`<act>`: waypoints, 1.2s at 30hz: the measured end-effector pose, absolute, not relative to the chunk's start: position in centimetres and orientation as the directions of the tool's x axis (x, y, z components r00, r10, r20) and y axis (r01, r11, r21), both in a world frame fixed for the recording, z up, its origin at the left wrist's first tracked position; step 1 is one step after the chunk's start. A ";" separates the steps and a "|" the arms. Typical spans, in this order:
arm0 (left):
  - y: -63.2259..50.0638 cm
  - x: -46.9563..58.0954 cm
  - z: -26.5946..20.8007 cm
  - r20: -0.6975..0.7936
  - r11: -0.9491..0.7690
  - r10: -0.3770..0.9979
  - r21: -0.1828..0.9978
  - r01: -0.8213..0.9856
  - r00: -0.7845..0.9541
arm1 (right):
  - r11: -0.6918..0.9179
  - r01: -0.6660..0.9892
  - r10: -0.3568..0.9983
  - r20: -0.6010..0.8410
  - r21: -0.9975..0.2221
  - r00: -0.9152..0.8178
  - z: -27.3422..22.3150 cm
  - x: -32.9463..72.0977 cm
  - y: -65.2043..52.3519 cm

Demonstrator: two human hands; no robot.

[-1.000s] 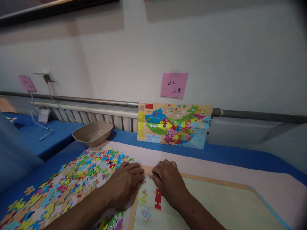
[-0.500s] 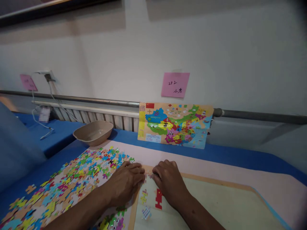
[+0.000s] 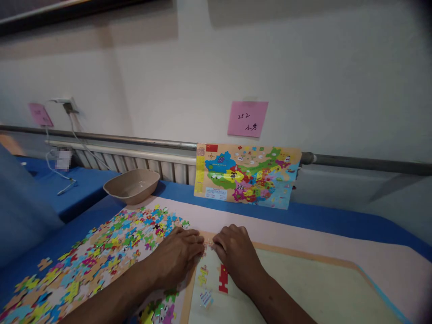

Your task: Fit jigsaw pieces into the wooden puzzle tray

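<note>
My left hand (image 3: 182,252) and my right hand (image 3: 238,254) face each other over the top left corner of a puzzle board (image 3: 286,283) with a tan border. Both have curled fingers, closed at small printed jigsaw pieces (image 3: 209,244) between the fingertips, which partly cover them. Below the hands, on the board's pale surface, lie a yellow piece (image 3: 203,276), a white piece with blue print (image 3: 205,298) and joined red pieces (image 3: 223,279). The right hand partly hides the red ones.
Loose jigsaw pieces (image 3: 84,270) spread over the left of the table. Behind them stands a beige basin (image 3: 133,186). A colourful map sheet (image 3: 248,176) leans against the wall pipe (image 3: 364,163), below a pink note (image 3: 248,119). At far left is a white cable (image 3: 72,130).
My right fingertips have edged slightly left, toward my left hand, and the gap between the small pieces looks narrower. My left hand keeps its place.
</note>
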State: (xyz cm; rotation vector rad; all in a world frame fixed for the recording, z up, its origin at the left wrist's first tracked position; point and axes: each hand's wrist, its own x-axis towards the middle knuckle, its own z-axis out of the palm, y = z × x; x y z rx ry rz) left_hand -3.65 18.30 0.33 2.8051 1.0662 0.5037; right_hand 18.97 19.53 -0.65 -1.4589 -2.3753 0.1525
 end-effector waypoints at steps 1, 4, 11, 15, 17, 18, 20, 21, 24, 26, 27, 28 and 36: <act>18.3 -3.7 0.3 0.272 -0.750 0.661 0.207 0.628 0.699 | 0.462 0.845 0.882 0.237 -0.270 -0.406 -0.6 19.0 19.5; 18.3 -3.7 0.1 0.282 -0.754 0.656 0.202 0.625 0.700 | 0.458 0.850 0.883 0.245 -0.262 -0.400 -0.5 19.1 19.5; 18.3 -3.9 -0.1 0.292 -0.753 0.656 0.181 0.633 0.696 | 0.455 0.852 0.887 0.218 -0.259 -0.407 -0.1 19.2 19.4; 18.2 -3.8 0.1 0.296 -0.749 0.659 0.176 0.638 0.692 | 0.445 0.859 0.892 0.213 -0.254 -0.399 -0.2 19.2 19.5; 18.2 -3.7 0.2 0.292 -0.753 0.656 0.176 0.635 0.697 | 0.450 0.857 0.889 0.217 -0.253 -0.403 -0.3 19.2 19.5; 18.2 -3.7 0.3 0.289 -0.753 0.655 0.176 0.633 0.699 | 0.452 0.855 0.888 0.221 -0.253 -0.404 -0.4 19.2 19.5; 18.2 -3.6 0.4 0.281 -0.753 0.655 0.179 0.633 0.701 | 0.457 0.852 0.885 0.227 -0.257 -0.406 -0.5 19.3 19.6; 18.2 -3.6 0.5 0.280 -0.753 0.656 0.181 0.633 0.701 | 0.457 0.850 0.885 0.231 -0.260 -0.405 -0.6 19.3 19.6; 18.2 -3.6 0.5 0.283 -0.756 0.653 0.186 0.627 0.703 | 0.462 0.843 0.881 0.251 -0.276 -0.401 -0.8 19.4 19.6; 18.1 -3.6 0.5 0.282 -0.760 0.649 0.189 0.622 0.707 | 0.469 0.835 0.877 0.265 -0.288 -0.401 -0.8 19.5 19.5; 18.1 -3.6 0.5 0.281 -0.759 0.649 0.190 0.622 0.707 | 0.475 0.829 0.874 0.270 -0.295 -0.404 -0.8 19.6 19.5; 18.1 -3.6 0.5 0.283 -0.759 0.649 0.189 0.623 0.706 | 0.481 0.823 0.871 0.272 -0.301 -0.410 -0.8 19.6 19.5; 18.2 -3.6 0.1 0.292 -0.753 0.655 0.180 0.632 0.697 | 0.509 0.828 0.855 0.250 -0.234 -0.455 -0.6 19.5 19.5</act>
